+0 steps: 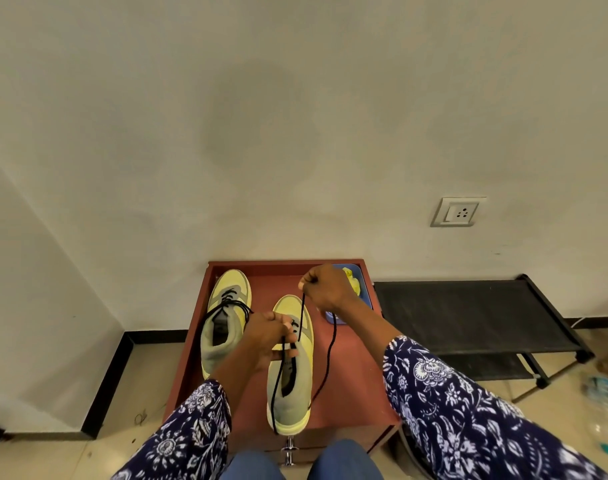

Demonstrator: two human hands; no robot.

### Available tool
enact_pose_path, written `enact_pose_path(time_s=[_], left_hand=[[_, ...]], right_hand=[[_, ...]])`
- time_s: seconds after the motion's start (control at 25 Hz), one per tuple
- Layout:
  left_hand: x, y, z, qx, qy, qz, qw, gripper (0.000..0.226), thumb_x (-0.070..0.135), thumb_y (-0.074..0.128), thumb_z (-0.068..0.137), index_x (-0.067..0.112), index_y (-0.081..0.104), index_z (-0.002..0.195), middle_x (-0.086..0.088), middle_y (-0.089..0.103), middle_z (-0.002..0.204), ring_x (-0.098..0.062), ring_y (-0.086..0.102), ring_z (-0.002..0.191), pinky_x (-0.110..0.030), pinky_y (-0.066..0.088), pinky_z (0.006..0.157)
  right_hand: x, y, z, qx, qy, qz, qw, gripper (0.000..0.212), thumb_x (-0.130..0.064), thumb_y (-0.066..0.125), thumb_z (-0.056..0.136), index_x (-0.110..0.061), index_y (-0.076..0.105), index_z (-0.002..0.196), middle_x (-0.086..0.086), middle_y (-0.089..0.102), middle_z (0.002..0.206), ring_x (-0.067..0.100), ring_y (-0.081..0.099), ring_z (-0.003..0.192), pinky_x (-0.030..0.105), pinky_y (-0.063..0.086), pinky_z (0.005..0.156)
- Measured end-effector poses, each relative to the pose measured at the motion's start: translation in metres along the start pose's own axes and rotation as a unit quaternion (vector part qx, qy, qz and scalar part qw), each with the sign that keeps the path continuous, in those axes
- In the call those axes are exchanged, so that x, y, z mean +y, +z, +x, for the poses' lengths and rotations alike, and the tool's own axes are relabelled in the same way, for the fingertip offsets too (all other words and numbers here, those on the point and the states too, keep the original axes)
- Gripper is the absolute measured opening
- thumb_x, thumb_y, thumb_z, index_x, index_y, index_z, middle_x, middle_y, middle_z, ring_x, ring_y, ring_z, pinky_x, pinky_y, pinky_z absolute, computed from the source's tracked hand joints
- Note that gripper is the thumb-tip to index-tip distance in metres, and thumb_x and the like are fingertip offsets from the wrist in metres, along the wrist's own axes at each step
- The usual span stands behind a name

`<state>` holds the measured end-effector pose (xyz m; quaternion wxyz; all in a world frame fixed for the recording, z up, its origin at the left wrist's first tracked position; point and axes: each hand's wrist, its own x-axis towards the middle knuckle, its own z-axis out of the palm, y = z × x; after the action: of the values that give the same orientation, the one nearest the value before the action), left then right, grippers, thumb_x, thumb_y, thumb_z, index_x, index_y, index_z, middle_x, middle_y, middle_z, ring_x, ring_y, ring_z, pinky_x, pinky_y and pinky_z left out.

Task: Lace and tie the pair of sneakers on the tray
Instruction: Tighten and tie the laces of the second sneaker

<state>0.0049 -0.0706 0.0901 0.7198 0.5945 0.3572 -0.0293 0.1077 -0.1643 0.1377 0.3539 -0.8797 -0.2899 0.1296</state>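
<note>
Two yellow-and-grey sneakers stand on a red-brown tray point(347, 368). The left sneaker point(226, 313) carries a black lace across its eyelets, with loose ends lying over its opening. The right sneaker point(290, 368) sits nearer me. My left hand point(269, 336) holds this shoe at its tongue and pinches its black lace point(330, 351). My right hand point(325, 287) is raised above the toe, fingers closed on the same lace and pulling it up taut. A long loop of lace hangs down the shoe's right side to the heel.
A blue container point(359, 289) with yellow cloth sits at the tray's back right corner, partly behind my right hand. A black low rack point(469, 313) stands to the right. The tray rests on a drawer unit against a white wall with a socket point(458, 212).
</note>
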Motion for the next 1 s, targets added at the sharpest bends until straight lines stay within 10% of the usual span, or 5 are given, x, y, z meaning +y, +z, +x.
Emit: enact_pose_path(time_s=[0.44,0.76,1.0], left_hand=[[0.009,0.005,-0.01,0.059,0.03,0.005,0.998,0.023,-0.006,0.045,0.088,0.003,0.053,0.069,-0.012,0.051,0.061,-0.017,0.046,0.048,-0.02,0.043,0.041],[0.01,0.006,-0.022,0.014,0.017,-0.041,0.999,0.015,0.001,0.048,0.091,0.012,0.056,0.095,-0.003,0.058,0.079,-0.014,0.055,0.067,-0.037,0.051,0.067],[0.017,0.007,-0.026,0.062,0.062,-0.05,0.995,0.013,-0.005,0.048,0.09,0.002,0.051,0.079,-0.012,0.049,0.059,-0.012,0.044,0.037,-0.018,0.044,0.038]], right_hand=[[0.0,-0.007,-0.009,-0.007,0.018,0.019,1.0,0.018,-0.007,0.056,0.087,0.006,0.068,0.085,0.009,0.069,0.091,0.011,0.052,0.062,0.019,0.04,0.054],[-0.009,-0.012,-0.017,-0.002,0.008,0.013,1.0,0.018,-0.004,0.053,0.087,0.004,0.069,0.089,0.015,0.069,0.093,0.016,0.054,0.072,0.036,0.052,0.075],[-0.014,-0.014,-0.022,-0.011,0.018,0.025,0.999,0.018,-0.003,0.052,0.085,0.004,0.07,0.085,0.016,0.07,0.099,0.017,0.055,0.071,0.029,0.049,0.065]])
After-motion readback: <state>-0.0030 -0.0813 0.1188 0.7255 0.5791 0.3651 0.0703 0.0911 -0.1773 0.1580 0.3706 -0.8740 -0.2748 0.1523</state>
